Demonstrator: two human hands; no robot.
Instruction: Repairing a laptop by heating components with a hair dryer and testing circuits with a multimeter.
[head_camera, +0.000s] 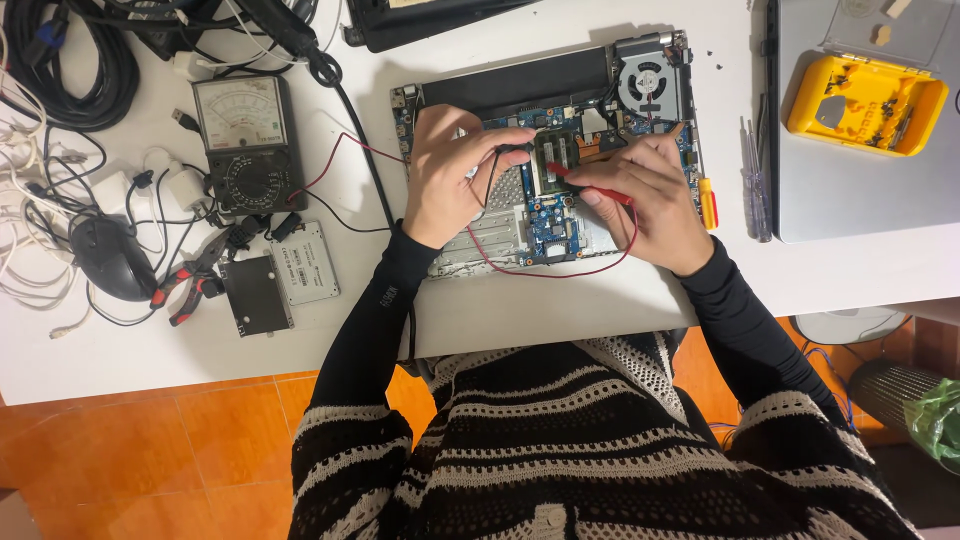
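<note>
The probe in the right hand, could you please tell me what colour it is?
Red: the probe and its lead are red, clearest in the head view, pinched in the right hand.

Both probe tips (545, 160) vanish under the hands (455, 175); the cable coil (70, 60) and second laptop (420, 20) are cut off by the frame edges.

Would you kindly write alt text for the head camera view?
A person's left hand holds a black probe and the right hand a red probe on an opened laptop's circuit board. An analogue multimeter sits left on the white table.
</note>
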